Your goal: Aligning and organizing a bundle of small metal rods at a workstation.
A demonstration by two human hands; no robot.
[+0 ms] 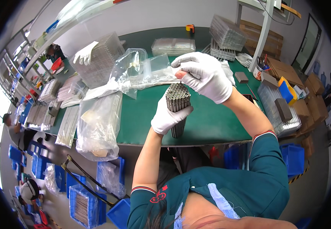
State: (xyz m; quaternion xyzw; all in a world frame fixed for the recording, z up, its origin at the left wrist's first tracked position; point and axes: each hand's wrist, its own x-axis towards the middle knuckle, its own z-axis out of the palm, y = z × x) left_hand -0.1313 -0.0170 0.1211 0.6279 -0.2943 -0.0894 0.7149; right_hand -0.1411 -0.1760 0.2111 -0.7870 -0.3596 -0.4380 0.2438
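The left hand, in a white glove, is closed around a thick bundle of thin grey metal tubes and holds it upright above the green table. The open tube ends face up toward the camera. The right hand, also in a white glove, is just above the bundle, with its fingertips pinched together at the top of the tubes. It seems to grip one single thin piece there, but this piece is too small to see clearly.

I judge that the work is somewhere in the middle: the bundle is already gathered in the left hand, but the right hand is busy at one tube only, so many tube ends probably wait for the same handling. I cannot tell how many are finished.

Just beyond the hands lie crumpled clear plastic bags. Further to the left of the left hand there are a spare white glove on a stack of clear trays, and more filled bags. To the right of the right hand lie clear trays with small grey blocks. The room looks like a workshop, with blue bins on the floor below the table and another person far to the left.
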